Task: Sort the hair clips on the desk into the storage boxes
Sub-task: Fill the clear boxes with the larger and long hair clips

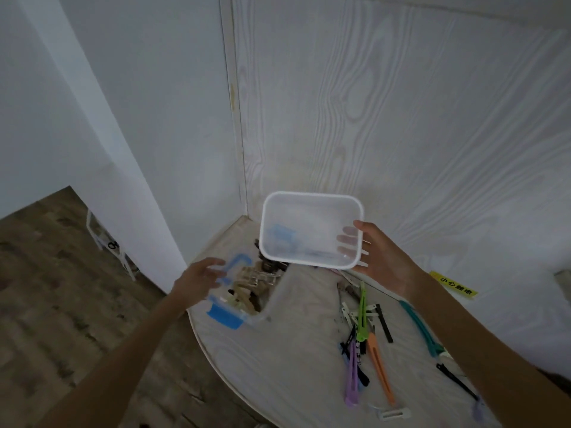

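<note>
1. Your right hand [381, 253] holds the empty box [310, 230] up off the desk [293, 350]. Its fingers [347, 240] show through the clear wall, curled under the box, with the thumb on the rim's near right corner.
2. Your left hand [200, 276] reaches toward the lid [230, 291], a clear one with blue clasps. The fingertips are spread and relaxed, right at its left edge. The blur keeps me from telling whether they touch it.
3. The lid lies over a second box of brown and silver clips [250, 282], just right of your left fingers.
4. The loose clips [367, 332] lie on the desk below your right wrist: green, orange, purple, black, white and teal.
5. A yellow label [454, 285] sits right of your right wrist.
</note>
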The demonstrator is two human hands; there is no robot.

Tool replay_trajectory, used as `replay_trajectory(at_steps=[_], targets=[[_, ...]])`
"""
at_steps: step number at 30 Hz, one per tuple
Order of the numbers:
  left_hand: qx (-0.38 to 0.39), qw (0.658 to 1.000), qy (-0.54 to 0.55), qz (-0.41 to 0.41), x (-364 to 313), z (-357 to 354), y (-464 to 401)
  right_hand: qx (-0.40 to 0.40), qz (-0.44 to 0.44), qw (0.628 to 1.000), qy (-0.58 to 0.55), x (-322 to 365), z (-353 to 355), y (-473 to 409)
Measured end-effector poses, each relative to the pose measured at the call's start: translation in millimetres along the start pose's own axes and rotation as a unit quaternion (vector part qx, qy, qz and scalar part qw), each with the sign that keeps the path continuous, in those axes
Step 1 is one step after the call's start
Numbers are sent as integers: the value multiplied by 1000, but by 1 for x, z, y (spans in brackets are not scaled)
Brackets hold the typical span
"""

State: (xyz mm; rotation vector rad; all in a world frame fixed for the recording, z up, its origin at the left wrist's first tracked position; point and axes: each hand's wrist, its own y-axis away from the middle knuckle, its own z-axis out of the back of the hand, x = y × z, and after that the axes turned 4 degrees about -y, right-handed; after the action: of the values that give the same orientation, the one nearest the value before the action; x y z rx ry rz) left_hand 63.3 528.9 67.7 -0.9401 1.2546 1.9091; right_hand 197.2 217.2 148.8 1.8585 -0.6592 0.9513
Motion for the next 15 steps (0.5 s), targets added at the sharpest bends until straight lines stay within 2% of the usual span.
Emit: replay_trajectory(at_steps=[6,8,11,13,14,15], targets=[[-87,996,-8,29,11,31,-23,32,-46,993,104,-25,12,-14],[-143,986,-85,25,13,31,-32,54,-71,986,138,-38,21,-17],[-267,944,-196,-10,1,18,-22,46,-128,973,187,-62,31,-21],[-355,897,-246,-91,-12,0,-4,33,-162,962,218,-77,33,-26],[-378,871,-266,-166,-18,-12,7,30,-178,959,219,-85,33,-29],[-366,854,-279,-244,-22,-25,17,29,-193,958,208,-91,32,-31]])
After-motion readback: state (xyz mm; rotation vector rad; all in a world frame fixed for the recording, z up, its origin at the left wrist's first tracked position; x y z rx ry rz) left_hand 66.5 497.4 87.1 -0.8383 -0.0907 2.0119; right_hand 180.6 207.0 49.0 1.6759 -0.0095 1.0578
